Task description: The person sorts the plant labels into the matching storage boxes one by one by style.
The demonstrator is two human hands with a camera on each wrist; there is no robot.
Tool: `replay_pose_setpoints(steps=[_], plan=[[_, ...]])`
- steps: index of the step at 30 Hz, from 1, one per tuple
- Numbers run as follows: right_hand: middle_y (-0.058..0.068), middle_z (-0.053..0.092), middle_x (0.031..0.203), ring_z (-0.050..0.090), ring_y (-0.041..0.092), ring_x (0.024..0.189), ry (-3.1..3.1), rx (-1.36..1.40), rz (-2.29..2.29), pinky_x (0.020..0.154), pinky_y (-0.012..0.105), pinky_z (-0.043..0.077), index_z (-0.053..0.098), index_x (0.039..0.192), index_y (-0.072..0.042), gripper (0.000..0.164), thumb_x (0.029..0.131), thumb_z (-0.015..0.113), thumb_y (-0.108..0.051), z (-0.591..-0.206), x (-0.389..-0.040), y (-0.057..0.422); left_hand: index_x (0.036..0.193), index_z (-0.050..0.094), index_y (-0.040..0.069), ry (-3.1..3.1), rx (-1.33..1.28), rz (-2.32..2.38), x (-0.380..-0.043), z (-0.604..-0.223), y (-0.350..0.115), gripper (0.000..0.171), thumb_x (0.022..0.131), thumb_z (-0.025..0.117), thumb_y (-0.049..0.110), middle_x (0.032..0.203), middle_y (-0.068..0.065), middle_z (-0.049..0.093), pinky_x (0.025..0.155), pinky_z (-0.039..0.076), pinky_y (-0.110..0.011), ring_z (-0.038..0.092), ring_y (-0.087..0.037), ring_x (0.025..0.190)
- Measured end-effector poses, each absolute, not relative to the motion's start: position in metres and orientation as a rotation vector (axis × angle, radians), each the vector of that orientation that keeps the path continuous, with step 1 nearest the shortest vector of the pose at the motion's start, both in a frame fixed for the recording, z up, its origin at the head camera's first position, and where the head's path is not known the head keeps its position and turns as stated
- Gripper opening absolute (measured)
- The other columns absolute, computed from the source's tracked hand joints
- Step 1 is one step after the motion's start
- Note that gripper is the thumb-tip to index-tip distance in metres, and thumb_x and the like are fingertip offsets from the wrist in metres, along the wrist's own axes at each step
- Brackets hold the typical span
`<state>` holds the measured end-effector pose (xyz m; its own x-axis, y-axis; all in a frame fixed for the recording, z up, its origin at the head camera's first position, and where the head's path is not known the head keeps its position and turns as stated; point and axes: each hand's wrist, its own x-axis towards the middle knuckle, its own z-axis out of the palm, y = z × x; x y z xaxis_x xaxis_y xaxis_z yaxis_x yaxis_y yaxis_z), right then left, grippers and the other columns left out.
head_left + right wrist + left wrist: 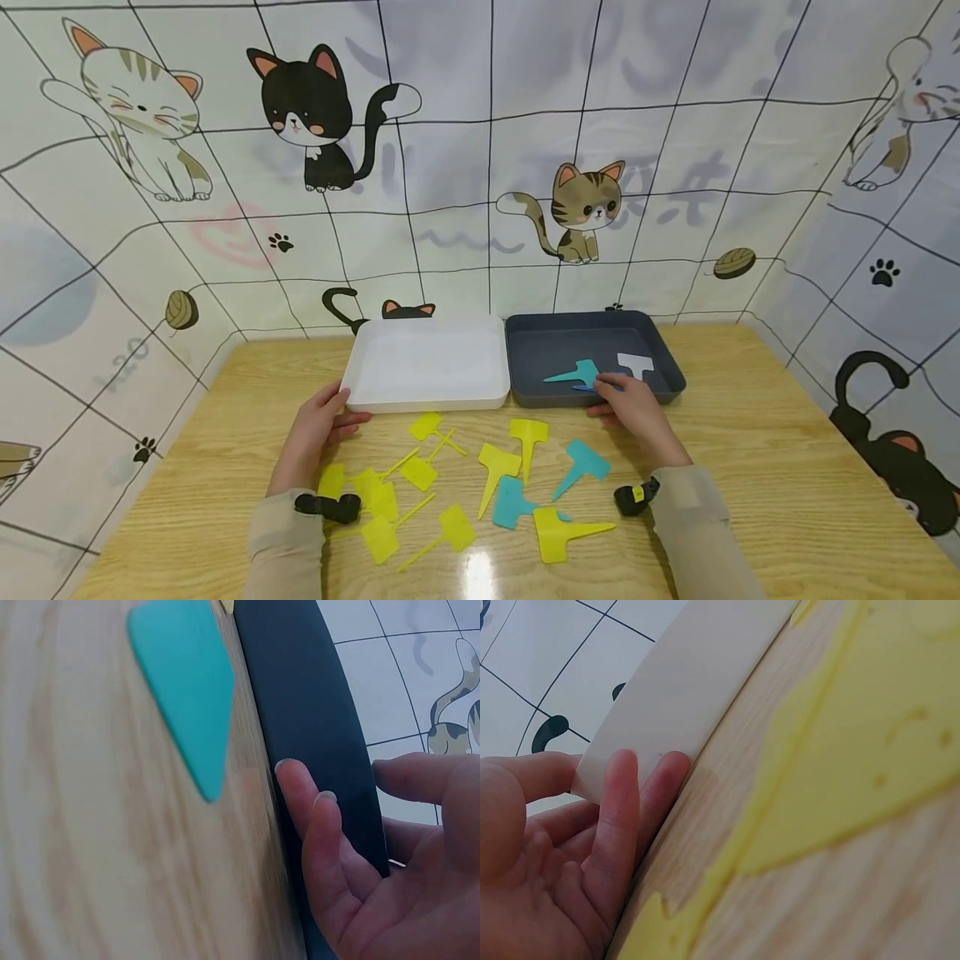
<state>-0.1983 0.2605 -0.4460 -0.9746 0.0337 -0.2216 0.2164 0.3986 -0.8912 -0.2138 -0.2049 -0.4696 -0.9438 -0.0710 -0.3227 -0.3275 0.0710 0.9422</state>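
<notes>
My left hand (pixel 318 425) holds the front left corner of a white tray (pixel 423 408), with fingers against its front wall (pixel 667 690) and one at its left side. My right hand (pixel 633 412) grips the front wall of a dark grey tray (pixel 543 401). Some of its fingers reach over the rim, and others lie against the outer wall (pixel 307 697). Inside the grey tray are a teal T-shaped plant label (pixel 585 372), a white plant label (pixel 636 362) and a blue piece (pixel 583 387) partly hidden by the wall and hand.
Several yellow plant labels (pixel 456 528) lie scattered on the wooden table (pixel 780 467), some overlapping. Among them are teal plant labels (pixel 588 460). Both trays stand side by side at the back, close to a cat-patterned cloth (pixel 450 167). Each wrist wears a small black camera (pixel 636 497).
</notes>
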Motion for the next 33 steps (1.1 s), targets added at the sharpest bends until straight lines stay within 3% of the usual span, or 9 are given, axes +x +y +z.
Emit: replay_pose_setpoints(steps=[9, 13, 22, 29, 33], plan=[[0.017, 0.042, 0.131, 0.065, 0.023, 0.073, 2.502, 0.170, -1.591, 0.057, 0.032, 0.049, 0.029, 0.140, -0.009, 0.054, 0.094, 0.045, -0.032, -0.441, -0.196, 0.265, 0.141, 0.026, 0.019, 2.159, -0.398, 1.978, -0.212, -0.470, -0.204, 0.059, 0.091, 0.046, 0.043, 0.120, -0.015, 0.051, 0.074, 0.050, -0.026, 0.063, -0.021, 0.090], [0.013, 0.043, 0.132, 0.063, 0.025, 0.066, 2.551, 0.106, -1.586, 0.049, 0.031, 0.046, 0.034, 0.138, -0.011, 0.051, 0.093, 0.047, -0.033, -0.436, -0.195, 0.265, 0.141, 0.027, 0.019, 2.157, -0.397, 1.979, -0.212, -0.470, -0.205, 0.059, 0.090, 0.046, 0.043, 0.117, -0.015, 0.053, 0.074, 0.051, -0.026, 0.063, -0.022, 0.091], [0.014, 0.059, 0.108, 0.057, 0.039, 0.065, 2.631, -0.095, -1.592, 0.060, 0.041, 0.049, 0.052, 0.123, -0.014, 0.038, 0.091, 0.050, -0.033, -0.418, -0.188, 0.253, 0.141, 0.028, 0.019, 2.152, -0.384, 1.986, -0.212, -0.469, -0.205, 0.057, 0.091, 0.045, 0.041, 0.112, -0.015, 0.057, 0.073, 0.051, -0.026, 0.063, -0.022, 0.090], [0.018, 0.060, 0.083, 0.057, 0.031, 0.061, 2.573, -0.339, -1.424, 0.057, 0.038, 0.050, 0.056, 0.116, -0.004, 0.038, 0.090, 0.053, -0.031, -0.417, -0.185, 0.238, 0.141, 0.027, 0.019, 2.149, -0.390, 1.983, -0.213, -0.469, -0.204, 0.058, 0.091, 0.045, 0.042, 0.115, -0.015, 0.055, 0.073, 0.051, -0.026, 0.063, -0.022, 0.090], [0.014, 0.058, 0.068, 0.053, 0.023, 0.054, 2.503, -0.478, -1.289, 0.052, 0.035, 0.048, 0.056, 0.115, -0.001, 0.037, 0.090, 0.053, -0.028, -0.422, -0.183, 0.225, 0.141, 0.026, 0.018, 2.148, -0.400, 1.977, -0.213, -0.469, -0.204, 0.058, 0.091, 0.045, 0.042, 0.116, -0.015, 0.054, 0.073, 0.051, -0.026, 0.063, -0.022, 0.090]])
